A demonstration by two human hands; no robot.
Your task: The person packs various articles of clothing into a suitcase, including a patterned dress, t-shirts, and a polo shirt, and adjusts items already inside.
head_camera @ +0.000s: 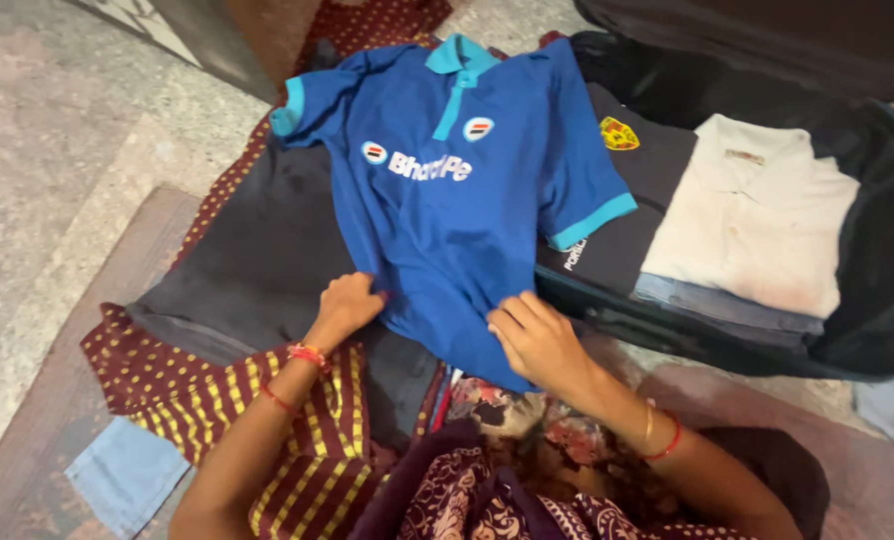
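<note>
My left hand (345, 305) rests at the lower left hem of the blue polo shirt (457, 190), fingers curled onto the cloth; whether the grip pinches the hem or only presses it I cannot tell. My right hand (537, 340) lies flat on the lower right hem, grip open, fingers spread over the fabric.

The shirt is spread face up, its lighter blue collar toward 12 o'clock and the hem toward me at 6 o'clock. One sleeve with a light blue cuff points to 10 o'clock, the other to 3 o'clock. The shirt lies on a dark grey garment (257, 260), which sits on a maroon cloth with yellow dots (157, 370) spread over the floor (37, 170).

At 2 o'clock an open black suitcase (867, 330) holds a folded cream shirt (757, 220) on top of folded blue denim (717, 305), with a dark shirt bearing a yellow crest (637, 200) just beside them. The blue shirt's right sleeve overlaps that dark shirt. A pale blue cloth (127, 470) lies at 8 o'clock.
</note>
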